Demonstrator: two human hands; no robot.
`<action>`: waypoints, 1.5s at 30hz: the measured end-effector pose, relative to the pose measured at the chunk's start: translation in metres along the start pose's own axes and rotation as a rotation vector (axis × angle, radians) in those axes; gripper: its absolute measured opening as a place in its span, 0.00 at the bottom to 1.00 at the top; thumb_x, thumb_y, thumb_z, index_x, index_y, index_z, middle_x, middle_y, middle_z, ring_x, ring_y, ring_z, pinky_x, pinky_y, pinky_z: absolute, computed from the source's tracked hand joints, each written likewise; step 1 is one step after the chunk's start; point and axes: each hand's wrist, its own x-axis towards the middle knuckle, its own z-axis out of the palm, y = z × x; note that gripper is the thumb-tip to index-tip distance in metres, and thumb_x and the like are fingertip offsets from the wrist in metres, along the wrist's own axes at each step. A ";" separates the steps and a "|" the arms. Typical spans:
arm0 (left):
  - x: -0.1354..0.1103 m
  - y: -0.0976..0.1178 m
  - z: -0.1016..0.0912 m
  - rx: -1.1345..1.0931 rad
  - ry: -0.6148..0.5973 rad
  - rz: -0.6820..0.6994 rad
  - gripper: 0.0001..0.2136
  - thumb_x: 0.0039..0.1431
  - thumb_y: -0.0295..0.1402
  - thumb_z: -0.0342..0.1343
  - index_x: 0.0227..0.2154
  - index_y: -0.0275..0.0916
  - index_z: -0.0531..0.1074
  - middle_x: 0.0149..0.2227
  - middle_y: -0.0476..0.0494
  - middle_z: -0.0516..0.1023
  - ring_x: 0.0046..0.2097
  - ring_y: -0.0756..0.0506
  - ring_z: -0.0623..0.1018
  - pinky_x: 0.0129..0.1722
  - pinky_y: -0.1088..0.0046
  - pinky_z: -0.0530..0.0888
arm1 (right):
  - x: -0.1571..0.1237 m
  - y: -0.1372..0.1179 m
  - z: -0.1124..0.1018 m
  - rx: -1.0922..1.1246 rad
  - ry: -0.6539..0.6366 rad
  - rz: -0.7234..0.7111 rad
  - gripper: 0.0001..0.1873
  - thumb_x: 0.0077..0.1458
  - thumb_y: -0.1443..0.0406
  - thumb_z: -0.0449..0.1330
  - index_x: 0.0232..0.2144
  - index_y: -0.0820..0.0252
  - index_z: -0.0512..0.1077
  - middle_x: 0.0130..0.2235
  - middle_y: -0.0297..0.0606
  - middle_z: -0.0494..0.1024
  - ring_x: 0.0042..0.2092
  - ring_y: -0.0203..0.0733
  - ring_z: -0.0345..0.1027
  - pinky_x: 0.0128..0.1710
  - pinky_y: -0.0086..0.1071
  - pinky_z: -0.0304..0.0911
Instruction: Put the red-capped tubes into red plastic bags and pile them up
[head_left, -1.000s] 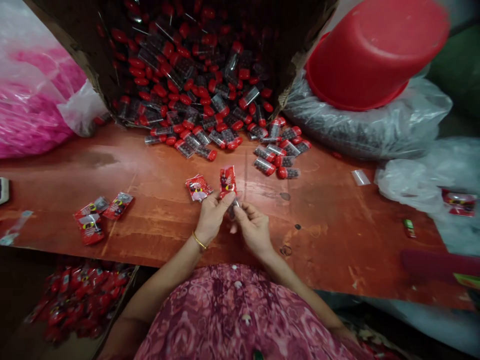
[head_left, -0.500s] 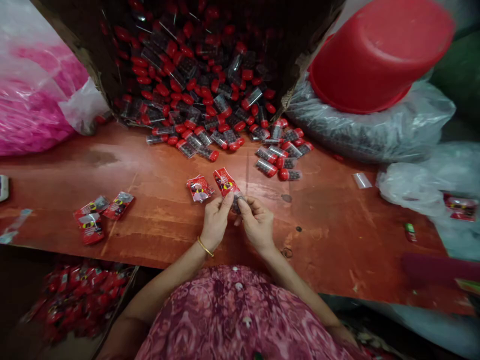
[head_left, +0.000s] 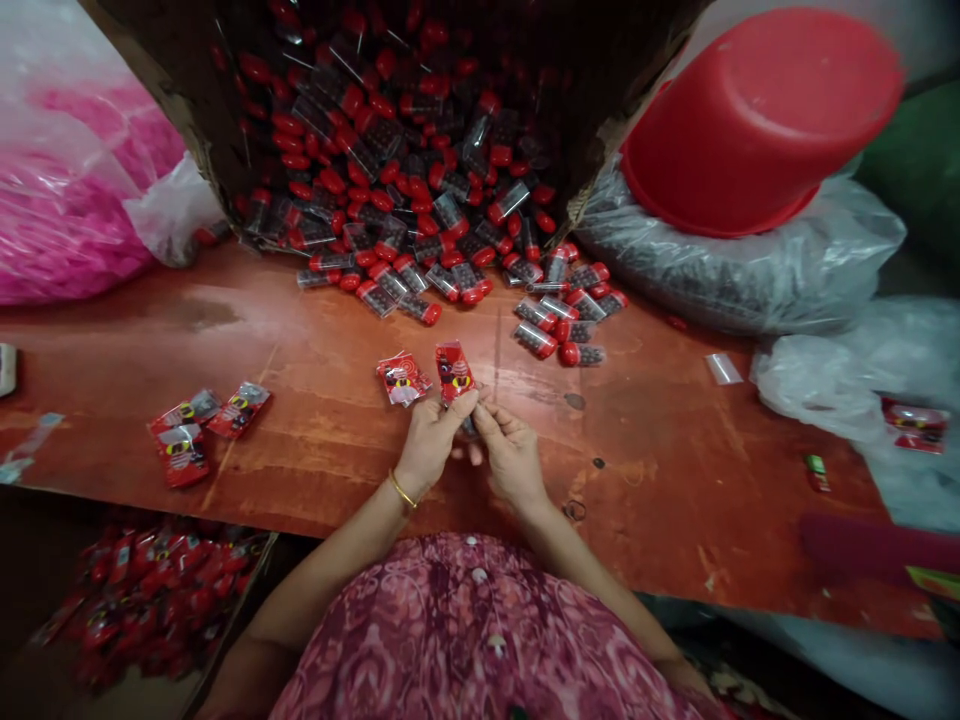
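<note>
Between my two hands, a red printed packet point(head_left: 454, 374) with black and yellow pictures stands up over the table. My left hand point(head_left: 433, 438) is closed on it, thumb laid across its lower part. My right hand point(head_left: 513, 450) pinches at the same packet's lower end, where a bit of something dark shows; the fingers hide most of that end. Just left of it lies a small stack of similar red cards point(head_left: 403, 380). Farther left, several filled red packets point(head_left: 184, 455) rest on the wood.
A large carton point(head_left: 202, 150) spills clear tubes with red caps point(head_left: 536, 340) onto the table point(head_left: 645, 420). A red bucket point(head_left: 757, 120) sits upside down on a filled plastic bag point(head_left: 720, 290). Pink pieces fill a bag point(head_left: 67, 220) at left. Below the edge, a box holds red packets point(head_left: 157, 600).
The packet has turned more upright and shows more of its print. Its dark lower end has become mostly hidden by my fingers. My hands have shifted slightly left.
</note>
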 end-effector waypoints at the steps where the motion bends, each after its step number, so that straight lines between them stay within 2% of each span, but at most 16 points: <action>1: 0.000 0.001 0.000 -0.033 0.023 0.035 0.19 0.49 0.47 0.57 0.33 0.34 0.74 0.20 0.50 0.73 0.16 0.54 0.67 0.13 0.79 0.61 | 0.001 -0.003 0.000 -0.021 0.003 -0.018 0.16 0.48 0.52 0.60 0.29 0.60 0.71 0.18 0.25 0.68 0.15 0.26 0.56 0.16 0.23 0.58; 4: 0.000 0.003 0.002 -0.082 0.111 0.145 0.18 0.48 0.48 0.57 0.24 0.34 0.73 0.21 0.49 0.72 0.21 0.54 0.68 0.19 0.79 0.66 | 0.004 -0.009 -0.001 -0.118 0.011 -0.077 0.15 0.47 0.54 0.61 0.29 0.61 0.72 0.21 0.27 0.71 0.16 0.26 0.60 0.16 0.23 0.58; 7: -0.001 -0.001 0.004 -0.052 0.112 0.140 0.18 0.48 0.47 0.58 0.20 0.34 0.71 0.18 0.51 0.69 0.20 0.55 0.66 0.19 0.80 0.65 | 0.007 -0.011 -0.003 -0.154 0.054 -0.100 0.15 0.47 0.54 0.61 0.27 0.61 0.71 0.19 0.26 0.68 0.15 0.27 0.59 0.14 0.22 0.56; 9: -0.002 -0.002 0.005 -0.070 0.073 0.096 0.18 0.48 0.47 0.58 0.21 0.33 0.72 0.17 0.52 0.68 0.18 0.56 0.65 0.17 0.79 0.63 | 0.009 -0.010 -0.002 -0.150 0.072 -0.103 0.16 0.47 0.53 0.61 0.27 0.61 0.70 0.20 0.27 0.69 0.15 0.27 0.59 0.14 0.22 0.56; 11: -0.001 0.000 0.004 -0.129 0.063 0.061 0.17 0.46 0.46 0.59 0.22 0.33 0.72 0.18 0.52 0.69 0.18 0.55 0.65 0.16 0.79 0.63 | 0.010 -0.009 -0.002 -0.120 0.029 -0.088 0.16 0.47 0.53 0.62 0.27 0.61 0.70 0.22 0.28 0.71 0.16 0.27 0.61 0.15 0.23 0.58; 15: 0.002 0.011 -0.001 -0.231 0.170 0.025 0.16 0.41 0.44 0.63 0.23 0.34 0.72 0.20 0.51 0.72 0.21 0.55 0.67 0.15 0.81 0.59 | 0.008 -0.008 -0.002 -0.018 -0.151 -0.062 0.17 0.46 0.54 0.64 0.34 0.58 0.70 0.27 0.29 0.75 0.24 0.31 0.69 0.27 0.26 0.67; 17: 0.002 0.015 -0.003 -0.230 0.190 0.027 0.17 0.39 0.44 0.64 0.23 0.33 0.72 0.22 0.49 0.74 0.22 0.54 0.69 0.16 0.82 0.61 | 0.007 -0.007 -0.002 -0.007 -0.179 -0.077 0.17 0.47 0.54 0.64 0.36 0.57 0.69 0.28 0.30 0.76 0.25 0.31 0.70 0.30 0.27 0.68; 21: 0.000 0.015 -0.004 -0.210 0.182 0.069 0.18 0.39 0.45 0.64 0.24 0.33 0.74 0.23 0.47 0.76 0.24 0.53 0.71 0.21 0.80 0.66 | 0.010 -0.008 0.000 -0.009 -0.189 -0.077 0.18 0.45 0.53 0.64 0.35 0.56 0.69 0.27 0.30 0.77 0.22 0.31 0.69 0.27 0.27 0.67; 28: -0.003 0.011 -0.015 -0.127 0.217 0.122 0.15 0.45 0.44 0.62 0.27 0.34 0.76 0.26 0.46 0.77 0.29 0.52 0.73 0.31 0.78 0.69 | 0.019 -0.018 0.003 0.013 -0.263 0.067 0.21 0.39 0.53 0.68 0.32 0.59 0.70 0.24 0.29 0.76 0.21 0.33 0.70 0.24 0.26 0.67; 31: -0.002 0.017 -0.016 -0.147 0.169 0.057 0.15 0.41 0.42 0.64 0.23 0.33 0.75 0.23 0.47 0.75 0.27 0.53 0.72 0.27 0.79 0.68 | 0.017 -0.018 0.002 0.003 -0.257 0.098 0.20 0.38 0.54 0.68 0.31 0.60 0.70 0.24 0.30 0.77 0.22 0.33 0.71 0.24 0.26 0.67; 34: 0.000 0.023 -0.011 -0.221 0.113 -0.018 0.16 0.40 0.43 0.63 0.25 0.33 0.75 0.24 0.46 0.76 0.23 0.53 0.69 0.18 0.80 0.62 | 0.014 -0.019 0.006 -0.011 -0.207 0.040 0.19 0.39 0.54 0.68 0.31 0.60 0.71 0.24 0.30 0.76 0.21 0.32 0.70 0.23 0.25 0.66; 36: 0.001 0.023 -0.007 -0.226 0.117 -0.019 0.16 0.42 0.44 0.62 0.26 0.33 0.75 0.23 0.46 0.75 0.21 0.54 0.66 0.15 0.81 0.58 | 0.011 -0.020 0.009 -0.023 -0.184 0.002 0.19 0.40 0.53 0.67 0.31 0.59 0.71 0.23 0.29 0.76 0.21 0.31 0.69 0.23 0.26 0.67; 41: -0.002 0.013 -0.006 -0.124 0.124 0.017 0.12 0.42 0.38 0.61 0.26 0.33 0.74 0.22 0.49 0.73 0.21 0.54 0.67 0.15 0.81 0.58 | 0.009 -0.022 0.011 -0.050 -0.203 0.003 0.18 0.41 0.52 0.65 0.28 0.59 0.70 0.22 0.29 0.74 0.19 0.31 0.66 0.20 0.26 0.65; 45: -0.002 0.012 -0.010 -0.179 0.129 0.020 0.10 0.43 0.37 0.61 0.23 0.34 0.73 0.21 0.49 0.72 0.23 0.53 0.69 0.18 0.80 0.62 | 0.015 -0.019 0.008 -0.031 -0.186 0.028 0.19 0.38 0.53 0.67 0.28 0.59 0.70 0.22 0.28 0.74 0.20 0.31 0.67 0.21 0.26 0.65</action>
